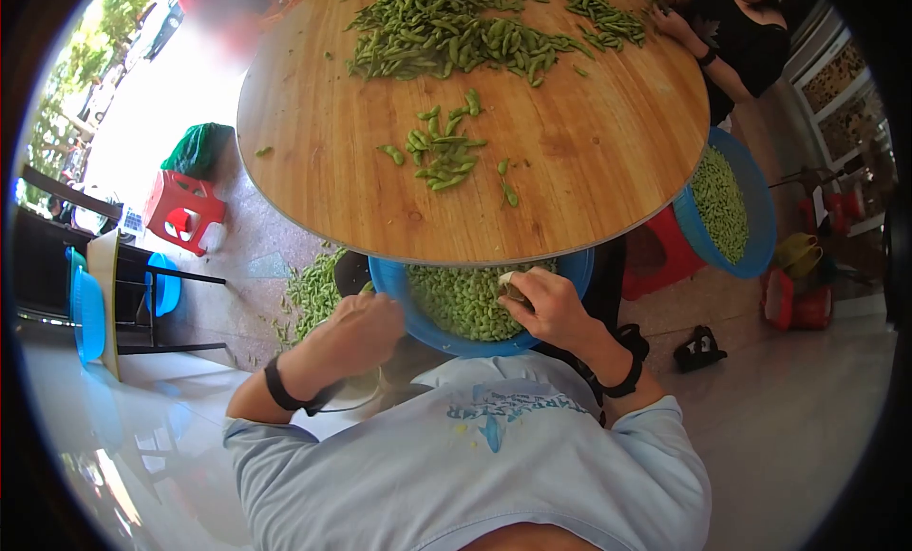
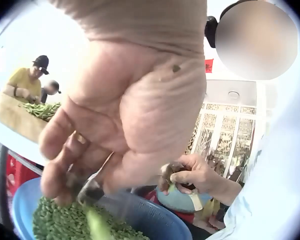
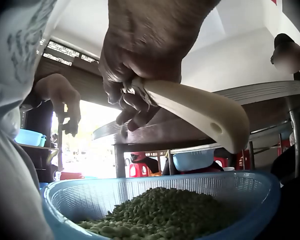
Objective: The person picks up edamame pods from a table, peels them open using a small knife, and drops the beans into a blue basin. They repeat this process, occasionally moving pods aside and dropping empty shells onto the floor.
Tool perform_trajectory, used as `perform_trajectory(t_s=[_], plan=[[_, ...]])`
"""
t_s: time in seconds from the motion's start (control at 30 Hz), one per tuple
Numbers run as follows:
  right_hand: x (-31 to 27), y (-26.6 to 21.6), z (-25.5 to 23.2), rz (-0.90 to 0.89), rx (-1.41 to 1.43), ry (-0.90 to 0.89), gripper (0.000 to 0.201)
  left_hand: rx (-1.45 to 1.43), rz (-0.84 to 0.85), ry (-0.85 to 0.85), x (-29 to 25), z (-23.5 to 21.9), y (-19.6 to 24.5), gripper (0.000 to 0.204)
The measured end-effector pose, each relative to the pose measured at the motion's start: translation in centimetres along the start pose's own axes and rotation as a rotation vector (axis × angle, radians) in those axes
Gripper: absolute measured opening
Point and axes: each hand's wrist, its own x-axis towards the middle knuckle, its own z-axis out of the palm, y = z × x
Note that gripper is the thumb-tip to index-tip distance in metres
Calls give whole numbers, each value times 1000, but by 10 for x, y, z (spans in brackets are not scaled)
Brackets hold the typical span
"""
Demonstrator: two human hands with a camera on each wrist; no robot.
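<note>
My left hand [image 1: 359, 325] is at the left rim of a blue basket [image 1: 388, 290] in my lap area, filled with shelled green beans [image 1: 465, 299]. Its fingertips pinch a green pod [image 2: 96, 222], blurred as it hangs over the basket. Above the basket's right side, my right hand [image 1: 546, 304] grips a tool with a white handle [image 3: 200, 107], which has a hole near its end; the tool's working end is hidden by the fingers. On the round wooden table [image 1: 332, 171] lies a small group of green soybean pods [image 1: 445, 157].
A large heap of pods [image 1: 427, 33] covers the table's far side, near another person [image 1: 727, 38]. Loose green pods [image 1: 318, 290] lie on the floor at left. A second blue basket [image 1: 689, 230] of beans stands right, by a red stool [image 1: 655, 256]. The table edge overhangs my basket.
</note>
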Motion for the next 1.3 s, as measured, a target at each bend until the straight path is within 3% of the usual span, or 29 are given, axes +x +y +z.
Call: perform_trajectory(t_s=[0.07, 0.1, 0.17, 0.3, 0.4, 0.53, 0.6, 0.63, 0.67, 0.73, 0.8, 0.83, 0.9, 0.93, 1.03, 1.3], plan=[[0, 5, 3, -100, -38, -1, 24, 122, 154, 66, 2, -9, -12, 8], [1, 4, 3, -104, -38, 5, 24, 43, 145, -34, 21, -31, -6, 11], [1, 1, 5, -16, 20, -13, 24, -19, 241, 307, 62, -40, -4, 19], [-3, 3, 6, 18, 61, -22, 24, 22, 536, 637, 157, -60, -5, 28], [-6, 8, 3, 19, 90, 56, 24, 94, 542, 518, 197, -61, -9, 19], [-8, 8, -8, 128, 193, 81, 26, 64, 496, 445, 213, -59, -12, 17], [-10, 10, -6, 161, 245, 72, 27, 96, 487, 605, 213, -58, -15, 18], [-11, 13, -4, 259, 465, 98, 30, 101, 489, 604, 212, -58, -15, 18], [-11, 14, -3, 356, 684, 126, 32, -13, 449, 664, 209, -55, -13, 18], [-2, 7, -9, 426, 795, 204, 35, -128, 413, 712, 193, -55, 0, 18], [6, 1, -14, 501, 905, 281, 38, -771, 336, 513, 163, -59, 20, 13], [9, 0, -15, 480, 964, 297, 39, -772, 339, 506, 153, -56, 27, 13], [8, 0, -13, 461, 1019, 314, 40, -1213, 124, 252, 134, -45, 40, 13], [8, 3, -9, 435, 1041, 270, 38, -1214, 126, 253, 129, -39, 44, 13], [10, 0, -2, 423, 1074, 213, 38, -1589, 63, 159, 123, -19, 48, 13], [10, -2, 7, 406, 1055, 141, 42, -1439, 112, 297, 118, 3, 37, 13]])
